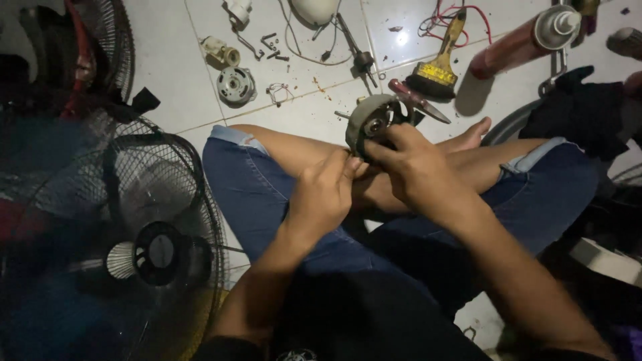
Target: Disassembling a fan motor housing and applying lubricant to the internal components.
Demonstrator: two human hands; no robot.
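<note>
Near the bottom of the frame, both forearms rise from a dark shirt and converge above the crossed legs in cut-off denim shorts (254, 194). The left hand (326, 194) is curled into a loose fist at centre frame, its fingertips pinching the lower edge of a round fan motor housing (371, 120). The right hand (414, 167) wraps over from the right, with thumb and fingers clamped on the housing's front face. So the hands are together, both closed on the same part, which sits tilted just above the knees, slightly above centre frame. The likeliest trouble, as I judge it, is a slip: the motor is held in the air over bare shins and a bare foot (471, 137), and a loose pinch on its rim could let it drop onto them or onto the tiled floor (174, 60). The dim light also makes small parts easy to lose. Just beyond the housing, red-handled pliers (418, 100) lie close to the foot. Farther up, a yellow-handled brush (441, 63), a second small motor (236, 85) and scattered screws (271, 43) lie on the tiles. At upper right lies a red spray can (518, 43). A black fan guard (134, 220) fills the left side.
</note>
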